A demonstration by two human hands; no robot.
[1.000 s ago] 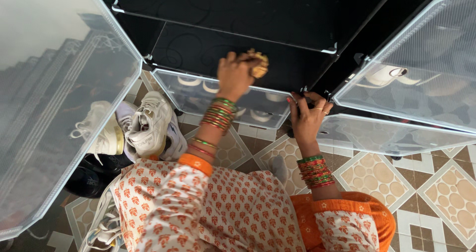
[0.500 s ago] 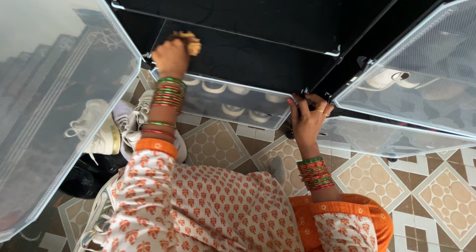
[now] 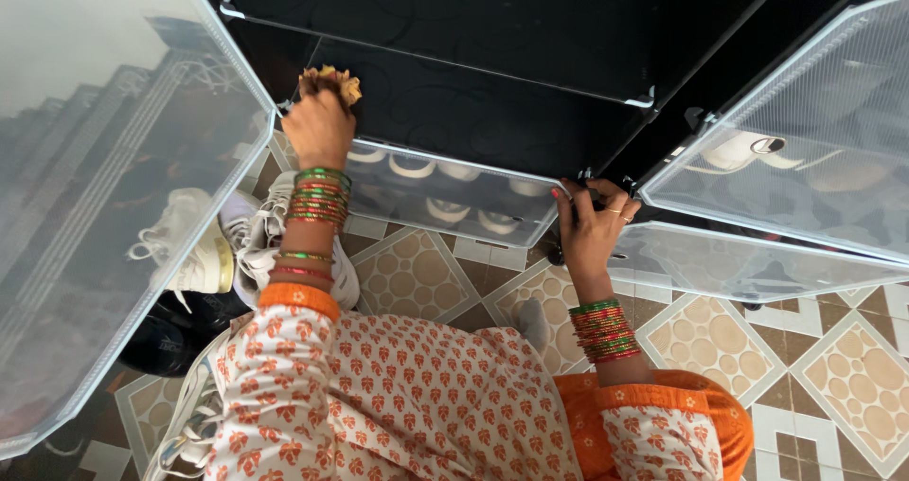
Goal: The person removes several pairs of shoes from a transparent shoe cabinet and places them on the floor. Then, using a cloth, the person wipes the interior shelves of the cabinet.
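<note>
My left hand [image 3: 319, 126] is closed around a small yellow-brown cloth [image 3: 331, 80] and presses it on the black shelf panel [image 3: 473, 121] of a modular shoe cabinet, at the panel's left end. My right hand [image 3: 592, 225] rests with fingers spread on the front corner of the cabinet frame, where two translucent doors meet. Both wrists carry stacks of red and green bangles.
A large translucent door [image 3: 104, 187] stands open at the left. Another translucent door [image 3: 795, 150] hangs open at the right, and a lower one [image 3: 445, 197] shows shoes behind it. White sneakers [image 3: 275, 244] and dark shoes [image 3: 175, 334] lie on the patterned tile floor [image 3: 833, 367].
My left hand has swept the cloth from the middle of the black shelf to its left end. My right hand has stayed on the frame corner.
</note>
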